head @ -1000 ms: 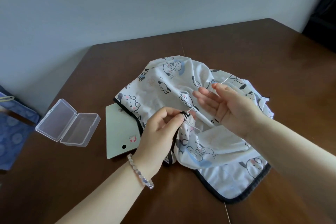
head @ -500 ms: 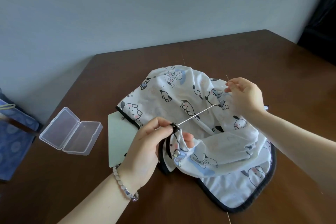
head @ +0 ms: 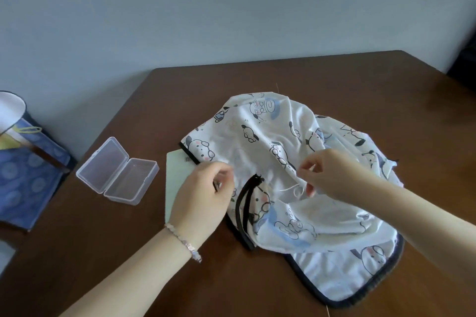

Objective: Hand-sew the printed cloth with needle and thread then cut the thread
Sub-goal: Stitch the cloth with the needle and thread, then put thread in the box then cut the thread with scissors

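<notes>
The white printed cloth [head: 283, 141] with cartoon dogs and a black hem lies bunched on the brown table [head: 334, 80]. My right hand [head: 332, 175] hovers over the middle of the cloth and pinches the needle [head: 311, 168] between thumb and forefinger. A slack loop of white thread [head: 296, 190] lies on the cloth just below that hand. My left hand [head: 203, 190] is at the cloth's left side, fingers curled, just apart from the gathered black hem [head: 255, 179]. The blur hides whether it holds anything.
An open clear plastic box [head: 117, 171] sits left of the cloth. A pale green card [head: 176, 175] lies partly under the cloth and my left hand. A blue patterned bag [head: 23, 175] stands off the table's left edge. The wall is close behind.
My left hand let go of the black hem and drew back to the left. My right hand came back in over the cloth, and the taut thread went slack into a loop.
</notes>
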